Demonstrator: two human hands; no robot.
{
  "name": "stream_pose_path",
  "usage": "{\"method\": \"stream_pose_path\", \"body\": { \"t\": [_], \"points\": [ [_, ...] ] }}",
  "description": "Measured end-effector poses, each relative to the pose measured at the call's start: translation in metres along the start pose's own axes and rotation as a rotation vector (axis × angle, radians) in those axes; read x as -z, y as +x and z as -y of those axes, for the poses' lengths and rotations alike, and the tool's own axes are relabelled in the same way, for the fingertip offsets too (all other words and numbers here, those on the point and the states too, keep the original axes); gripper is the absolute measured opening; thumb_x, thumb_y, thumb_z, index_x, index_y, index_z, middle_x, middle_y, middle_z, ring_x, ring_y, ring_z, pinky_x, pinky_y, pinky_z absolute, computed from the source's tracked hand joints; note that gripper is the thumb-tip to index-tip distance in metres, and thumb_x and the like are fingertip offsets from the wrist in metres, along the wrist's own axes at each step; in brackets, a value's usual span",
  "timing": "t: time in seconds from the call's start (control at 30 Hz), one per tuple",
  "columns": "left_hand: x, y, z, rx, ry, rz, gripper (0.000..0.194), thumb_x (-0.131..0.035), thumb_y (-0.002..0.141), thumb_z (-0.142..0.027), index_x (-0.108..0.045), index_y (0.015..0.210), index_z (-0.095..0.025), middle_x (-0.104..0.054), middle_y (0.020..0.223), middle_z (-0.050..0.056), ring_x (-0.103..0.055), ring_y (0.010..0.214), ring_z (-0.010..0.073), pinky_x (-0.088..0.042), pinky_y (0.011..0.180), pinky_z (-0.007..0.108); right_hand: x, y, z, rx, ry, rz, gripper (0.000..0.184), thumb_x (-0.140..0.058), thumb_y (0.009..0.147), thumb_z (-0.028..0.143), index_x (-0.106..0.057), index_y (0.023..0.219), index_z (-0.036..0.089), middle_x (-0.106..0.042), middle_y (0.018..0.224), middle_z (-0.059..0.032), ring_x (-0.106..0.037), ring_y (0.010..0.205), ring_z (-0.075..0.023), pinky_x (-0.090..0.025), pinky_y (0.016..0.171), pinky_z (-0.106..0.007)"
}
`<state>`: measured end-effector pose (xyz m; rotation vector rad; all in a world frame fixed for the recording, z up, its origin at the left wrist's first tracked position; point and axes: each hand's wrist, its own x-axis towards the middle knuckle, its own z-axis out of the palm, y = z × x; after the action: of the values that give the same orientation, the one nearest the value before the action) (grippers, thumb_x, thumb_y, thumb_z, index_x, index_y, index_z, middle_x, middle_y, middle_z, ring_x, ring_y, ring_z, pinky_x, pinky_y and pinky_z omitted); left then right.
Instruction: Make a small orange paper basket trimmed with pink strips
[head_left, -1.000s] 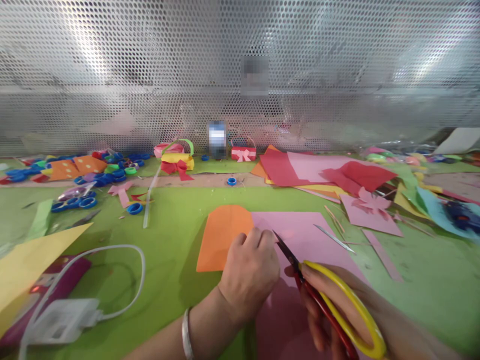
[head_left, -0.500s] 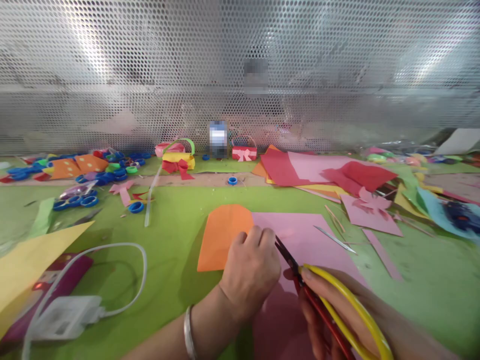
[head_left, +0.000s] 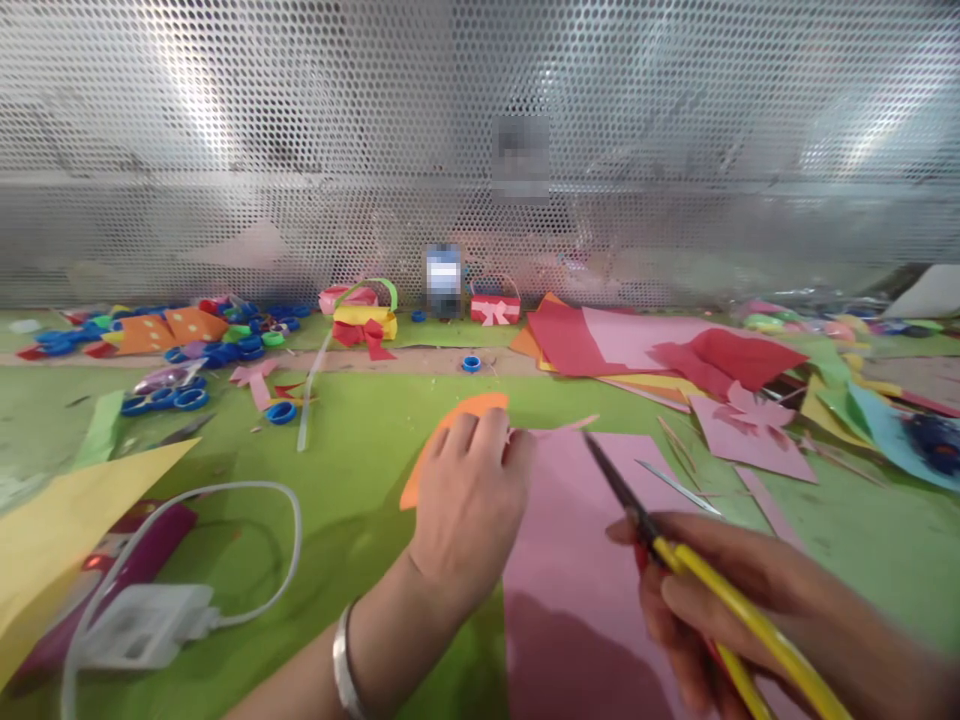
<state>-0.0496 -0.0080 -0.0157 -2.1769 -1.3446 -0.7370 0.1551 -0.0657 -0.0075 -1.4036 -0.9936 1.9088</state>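
Note:
My left hand (head_left: 469, 490) is closed, its back towards me, over a rounded piece of orange paper (head_left: 444, 432) that shows behind the fingers. From beside its fingertips a thin pink paper strip (head_left: 568, 427) sticks out to the right; the fingers hide where it ends. My right hand (head_left: 720, 590) is wrapped round a pair of scissors (head_left: 679, 552) with yellow and red handles. Their dark blades look closed and point up and left, apart from the strip. Under both hands lies a large pink sheet of paper (head_left: 577, 540), with a shadow across its lower part.
A white charger (head_left: 146, 625) with a looped cable lies left, beside yellow paper (head_left: 82, 530). Blue-handled scissors (head_left: 191, 398) and small paper baskets (head_left: 365, 322) stand further back. Red sheets (head_left: 570, 340), pink paper cutouts and a slim metal tool (head_left: 679, 487) lie right. Perforated metal (head_left: 337, 130) closes the back.
My left hand has shifted left and up, covering more of the orange paper, which has tilted. The pink strip now shows. The scissors have drawn right, away from the left hand.

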Motion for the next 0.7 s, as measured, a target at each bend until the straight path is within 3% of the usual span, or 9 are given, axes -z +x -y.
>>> {"method": "stream_pose_path", "body": {
  "t": [0.1, 0.2, 0.27, 0.33, 0.43, 0.53, 0.63, 0.7],
  "points": [
    [0.013, 0.009, 0.016, 0.123, -0.280, -0.231, 0.011, -0.055, 0.087, -0.013, -0.060, 0.077, -0.017, -0.064, 0.079, 0.005, -0.056, 0.072, 0.0185, -0.044, 0.063, 0.031, 0.008, 0.014, 0.019, 0.285, -0.128, -0.109, 0.052, -0.077, 0.070, 0.044, -0.058, 0.114, 0.023, -0.064, 0.075, -0.0021, -0.060, 0.056, -0.0138, -0.047, 0.045, -0.022],
    [0.019, 0.013, 0.027, 0.416, -0.696, -0.328, 0.011, -0.056, 0.086, -0.014, -0.056, 0.076, -0.019, -0.060, 0.074, 0.000, -0.055, 0.069, 0.0132, -0.044, 0.064, 0.025, 0.002, 0.032, 0.037, 0.474, -0.209, -0.205, 0.046, -0.080, 0.066, 0.042, -0.059, 0.103, 0.023, -0.066, 0.085, -0.0038, -0.060, 0.063, -0.0140, -0.050, 0.051, -0.023],
    [0.014, 0.011, 0.030, 0.632, -0.954, -0.309, 0.011, -0.055, 0.086, -0.019, -0.055, 0.076, -0.020, -0.057, 0.070, -0.003, -0.052, 0.064, 0.0117, -0.042, 0.060, 0.023, -0.008, 0.043, 0.042, 0.471, -0.178, -0.191, 0.049, -0.082, 0.063, 0.042, -0.058, 0.102, 0.025, -0.065, 0.087, -0.0025, -0.062, 0.070, -0.0157, -0.052, 0.057, -0.026],
    [0.006, 0.008, 0.029, 0.761, -1.081, -0.291, 0.012, -0.054, 0.087, -0.024, -0.054, 0.075, -0.020, -0.055, 0.068, -0.003, -0.050, 0.062, 0.0117, -0.040, 0.057, 0.024, -0.022, 0.051, 0.040, 0.401, -0.095, -0.168, 0.054, -0.082, 0.061, 0.045, -0.055, 0.104, 0.024, -0.064, 0.085, -0.0012, -0.062, 0.069, -0.0160, -0.053, 0.058, -0.028],
    [-0.006, 0.004, 0.025, 0.811, -1.056, -0.300, 0.011, -0.056, 0.085, -0.024, -0.056, 0.076, -0.019, -0.055, 0.068, -0.003, -0.048, 0.062, 0.0117, -0.038, 0.058, 0.024, -0.042, 0.056, 0.031, 0.325, -0.009, -0.119, 0.055, -0.083, 0.060, 0.041, -0.053, 0.104, 0.023, -0.064, 0.081, 0.0005, -0.059, 0.059, -0.0124, -0.050, 0.054, -0.026],
    [-0.009, 0.003, 0.021, 0.838, -1.061, -0.309, 0.012, -0.055, 0.085, -0.022, -0.056, 0.074, -0.019, -0.055, 0.068, -0.004, -0.048, 0.063, 0.0112, -0.037, 0.060, 0.024, -0.055, 0.058, 0.025, 0.309, 0.019, -0.141, 0.053, -0.083, 0.058, 0.029, -0.054, 0.102, 0.023, -0.065, 0.082, 0.0003, -0.061, 0.066, -0.0136, -0.049, 0.056, -0.024],
    [-0.007, 0.003, 0.017, 0.870, -1.112, -0.295, 0.014, -0.052, 0.086, -0.020, -0.054, 0.073, -0.019, -0.054, 0.068, -0.004, -0.047, 0.063, 0.0109, -0.037, 0.060, 0.023, -0.060, 0.061, 0.024, 0.333, 0.027, -0.174, 0.052, -0.083, 0.054, 0.022, -0.056, 0.099, 0.022, -0.065, 0.084, -0.0005, -0.061, 0.074, -0.0157, -0.049, 0.060, -0.024],
    [-0.005, 0.004, 0.014, 0.898, -1.155, -0.276, 0.018, -0.050, 0.088, -0.022, -0.052, 0.071, -0.019, -0.050, 0.066, -0.004, -0.046, 0.062, 0.0109, -0.038, 0.060, 0.022, -0.061, 0.063, 0.023, 0.349, 0.029, -0.149, 0.050, -0.080, 0.055, 0.021, -0.057, 0.099, 0.021, -0.064, 0.081, 0.0006, -0.058, 0.067, -0.0137, -0.047, 0.056, -0.024]
  ]
}}
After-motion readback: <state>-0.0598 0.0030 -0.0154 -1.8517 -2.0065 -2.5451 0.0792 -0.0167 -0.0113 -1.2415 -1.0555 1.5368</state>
